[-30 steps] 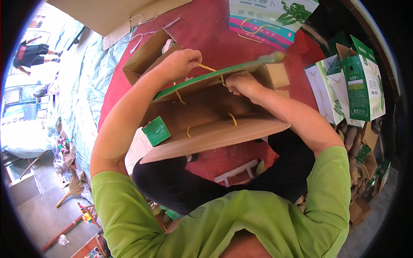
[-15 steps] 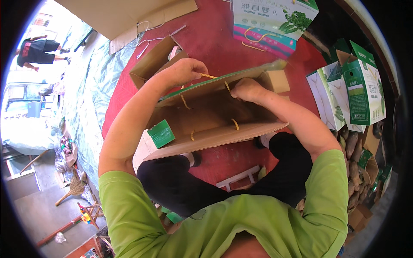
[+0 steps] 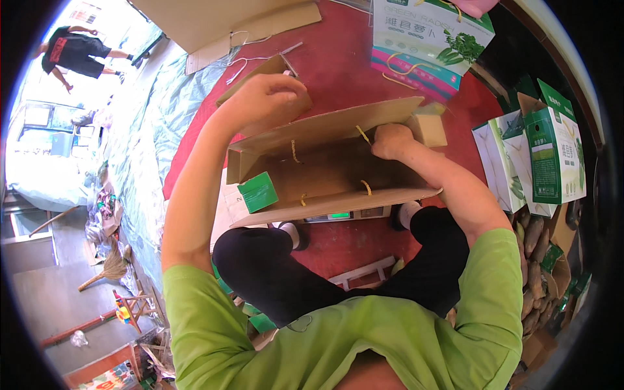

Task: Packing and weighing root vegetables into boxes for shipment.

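An open cardboard box (image 3: 325, 207) stands in front of me between my knees, its brown inside facing up. Short yellow rope ends (image 3: 294, 151) hang inside its far and near walls. My right hand (image 3: 392, 141) is closed at the far wall's right part, beside one rope (image 3: 363, 134); whatever its fingers hold is hidden. Beyond the far wall, my left hand (image 3: 270, 97) hovers with loosely bent fingers and nothing visible in them. A green flap (image 3: 259, 192) sticks up at the box's left end. Behind my left hand is a smaller cardboard box (image 3: 276, 65).
Printed carton bags with rope handles (image 3: 422, 39) stand at the far right, more green-and-white cartons (image 3: 549, 149) at right. Radish-like roots (image 3: 533, 260) pile below them. A scale with a green display (image 3: 340, 215) shows under the box. Another person (image 3: 75, 52) is at upper left.
My left hand has moved up and away from the box's far wall; the yellow rope it held no longer shows there. My right hand stays at the far wall, and the view has shifted slightly.
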Demonstrator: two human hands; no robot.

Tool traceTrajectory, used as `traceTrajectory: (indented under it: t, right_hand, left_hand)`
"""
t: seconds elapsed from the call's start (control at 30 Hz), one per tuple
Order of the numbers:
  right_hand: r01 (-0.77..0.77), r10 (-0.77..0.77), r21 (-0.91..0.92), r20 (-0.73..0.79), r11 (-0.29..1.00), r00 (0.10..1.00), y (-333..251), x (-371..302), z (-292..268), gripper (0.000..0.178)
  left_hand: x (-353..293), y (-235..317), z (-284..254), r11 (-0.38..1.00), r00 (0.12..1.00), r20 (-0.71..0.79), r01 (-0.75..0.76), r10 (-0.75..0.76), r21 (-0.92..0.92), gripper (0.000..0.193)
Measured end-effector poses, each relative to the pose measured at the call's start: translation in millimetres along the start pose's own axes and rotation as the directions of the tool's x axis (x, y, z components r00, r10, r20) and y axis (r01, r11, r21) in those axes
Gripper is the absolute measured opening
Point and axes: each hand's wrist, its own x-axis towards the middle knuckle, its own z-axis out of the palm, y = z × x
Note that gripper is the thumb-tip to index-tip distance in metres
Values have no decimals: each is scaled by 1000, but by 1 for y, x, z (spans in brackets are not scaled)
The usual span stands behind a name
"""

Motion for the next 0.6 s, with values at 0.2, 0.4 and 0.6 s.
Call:
traceTrajectory:
  t: [0.2, 0.4, 0.6]
  right_hand:
    - [129, -132, -61, -48, 990, 990, 7, 15, 17, 35]
    - [291, -364, 289, 241, 912, 900, 16, -12, -21, 28]
    - [399, -528, 448, 211, 800, 822, 2, -69, -67, 26]
  left_hand:
    - [-106, 38, 31, 943, 789, -519, -303, 328, 136, 10]
    - [-116, 2, 65, 978, 988, 13, -151, 151, 143, 20]
    - [-84, -48, 94, 886, 935, 295, 41, -197, 462, 25]
